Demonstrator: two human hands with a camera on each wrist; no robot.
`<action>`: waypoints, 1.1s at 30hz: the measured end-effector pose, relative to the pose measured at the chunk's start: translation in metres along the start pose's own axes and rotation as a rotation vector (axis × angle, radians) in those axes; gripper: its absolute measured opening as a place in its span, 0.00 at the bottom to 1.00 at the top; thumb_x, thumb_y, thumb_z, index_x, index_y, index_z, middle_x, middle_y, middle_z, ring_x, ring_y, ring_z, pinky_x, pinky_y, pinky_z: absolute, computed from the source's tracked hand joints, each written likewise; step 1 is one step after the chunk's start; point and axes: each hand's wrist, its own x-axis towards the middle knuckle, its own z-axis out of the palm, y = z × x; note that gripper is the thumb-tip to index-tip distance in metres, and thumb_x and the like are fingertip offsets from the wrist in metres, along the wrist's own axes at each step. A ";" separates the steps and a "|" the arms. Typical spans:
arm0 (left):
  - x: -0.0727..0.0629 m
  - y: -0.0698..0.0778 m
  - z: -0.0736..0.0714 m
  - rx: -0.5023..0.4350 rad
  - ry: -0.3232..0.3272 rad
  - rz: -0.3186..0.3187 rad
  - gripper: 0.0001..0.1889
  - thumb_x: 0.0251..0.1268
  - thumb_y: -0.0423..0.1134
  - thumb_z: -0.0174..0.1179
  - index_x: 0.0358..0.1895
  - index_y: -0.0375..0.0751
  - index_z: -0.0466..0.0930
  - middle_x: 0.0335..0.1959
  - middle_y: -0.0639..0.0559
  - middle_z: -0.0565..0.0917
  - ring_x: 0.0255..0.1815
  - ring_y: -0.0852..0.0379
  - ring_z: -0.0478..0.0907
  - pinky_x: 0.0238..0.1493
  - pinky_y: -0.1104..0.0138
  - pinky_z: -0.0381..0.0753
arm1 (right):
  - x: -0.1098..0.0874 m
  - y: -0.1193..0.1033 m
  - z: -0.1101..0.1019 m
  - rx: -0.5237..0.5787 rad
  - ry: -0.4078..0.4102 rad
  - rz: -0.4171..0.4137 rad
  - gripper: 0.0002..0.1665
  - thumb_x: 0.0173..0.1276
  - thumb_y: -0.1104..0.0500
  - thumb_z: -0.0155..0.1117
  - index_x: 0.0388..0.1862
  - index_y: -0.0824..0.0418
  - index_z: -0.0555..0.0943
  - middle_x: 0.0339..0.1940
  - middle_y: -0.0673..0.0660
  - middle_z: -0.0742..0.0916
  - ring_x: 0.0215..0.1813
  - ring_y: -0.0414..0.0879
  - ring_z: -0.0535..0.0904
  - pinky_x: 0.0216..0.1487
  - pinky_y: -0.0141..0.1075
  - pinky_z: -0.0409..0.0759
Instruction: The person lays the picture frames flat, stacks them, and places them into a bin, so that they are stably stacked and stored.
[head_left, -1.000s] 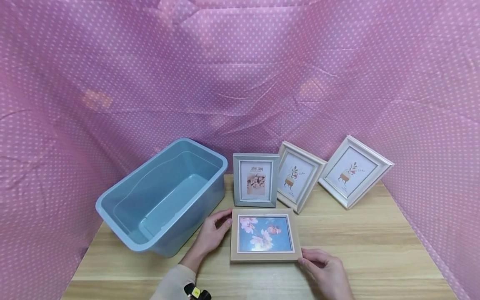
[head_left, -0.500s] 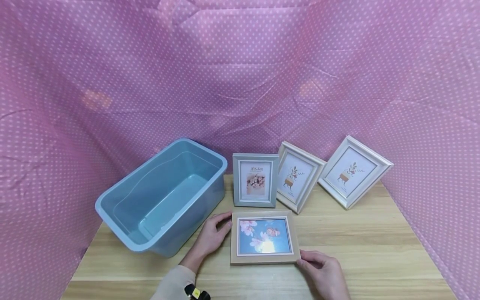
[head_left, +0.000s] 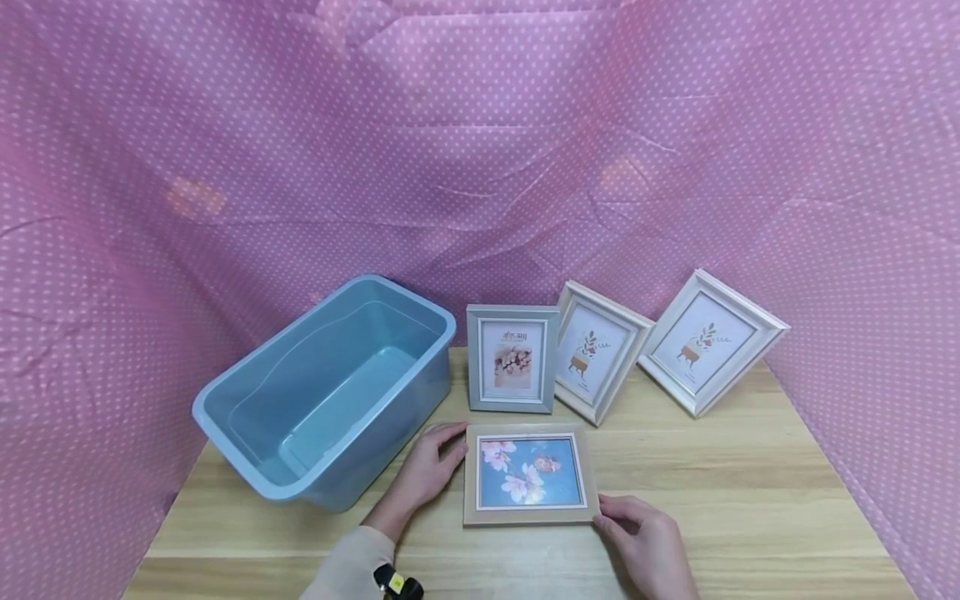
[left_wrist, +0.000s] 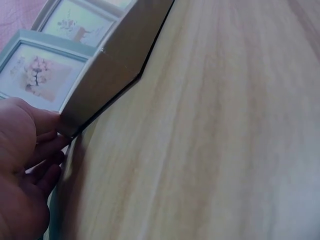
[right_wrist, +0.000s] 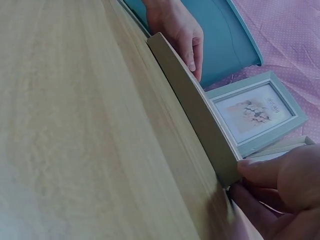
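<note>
A tan picture frame [head_left: 531,517] with a blue blossom picture lies face up, low over the front of the table, its underside dark-edged in both wrist views. My left hand [head_left: 429,468] pinches its left edge, thumb above and fingers beneath in the left wrist view. At the near right corner, my right hand [head_left: 647,542] pinches it between thumb [right_wrist: 260,172] and a finger below. Just behind stands a grey-green picture frame [head_left: 472,358] holding a flower print. The table surface fills most of both wrist views.
A blue plastic tub [head_left: 397,417] stands to the left, beside my left forearm. Two pale frames with plant prints, a cream picture frame [head_left: 637,333] and a silvery-white picture frame [head_left: 750,354], stand tilted at the back right. Pink dotted cloth [head_left: 480,167] hangs behind the wooden table [head_left: 765,500].
The tan frame's far edge has shifted slightly towards me. My right hand has moved a little left with its corner; my left hand keeps its grip. The other frames and the tub stay put.
</note>
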 end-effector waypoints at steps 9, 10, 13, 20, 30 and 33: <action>-0.001 0.002 0.000 -0.007 0.036 -0.025 0.19 0.78 0.35 0.63 0.67 0.36 0.84 0.68 0.37 0.85 0.74 0.36 0.77 0.77 0.41 0.75 | 0.004 -0.001 -0.005 0.037 -0.047 0.015 0.12 0.62 0.69 0.81 0.44 0.60 0.94 0.43 0.55 0.96 0.45 0.35 0.90 0.48 0.30 0.91; -0.001 0.002 0.000 -0.015 0.046 -0.025 0.18 0.78 0.35 0.64 0.67 0.36 0.84 0.67 0.38 0.85 0.74 0.36 0.78 0.77 0.41 0.76 | 0.005 0.000 -0.005 0.041 -0.047 0.010 0.12 0.62 0.68 0.81 0.44 0.60 0.93 0.43 0.55 0.96 0.44 0.35 0.90 0.48 0.30 0.91; -0.001 0.002 0.000 -0.047 0.075 -0.026 0.17 0.78 0.35 0.64 0.65 0.38 0.85 0.66 0.39 0.86 0.73 0.38 0.79 0.77 0.42 0.76 | 0.007 0.000 -0.008 0.013 -0.050 -0.001 0.12 0.64 0.65 0.81 0.46 0.59 0.93 0.43 0.54 0.96 0.47 0.40 0.91 0.53 0.35 0.91; 0.003 0.004 0.000 -0.149 0.140 -0.059 0.16 0.78 0.33 0.63 0.63 0.38 0.86 0.62 0.41 0.89 0.68 0.40 0.83 0.74 0.45 0.80 | 0.018 -0.010 -0.017 0.056 -0.126 0.102 0.15 0.72 0.60 0.75 0.56 0.60 0.90 0.54 0.59 0.94 0.58 0.51 0.91 0.63 0.39 0.89; 0.009 0.010 -0.001 -0.221 0.182 -0.076 0.18 0.77 0.31 0.63 0.66 0.31 0.82 0.62 0.38 0.88 0.65 0.40 0.86 0.70 0.51 0.84 | 0.047 -0.019 -0.023 0.093 -0.065 -0.054 0.14 0.71 0.66 0.75 0.54 0.65 0.90 0.50 0.62 0.94 0.50 0.49 0.93 0.53 0.28 0.89; 0.011 0.011 -0.002 -0.238 0.180 -0.083 0.19 0.78 0.31 0.63 0.67 0.30 0.81 0.62 0.37 0.88 0.65 0.40 0.86 0.70 0.52 0.84 | 0.055 -0.021 -0.024 0.111 -0.054 -0.087 0.14 0.71 0.66 0.74 0.54 0.65 0.90 0.51 0.63 0.94 0.49 0.47 0.93 0.53 0.27 0.89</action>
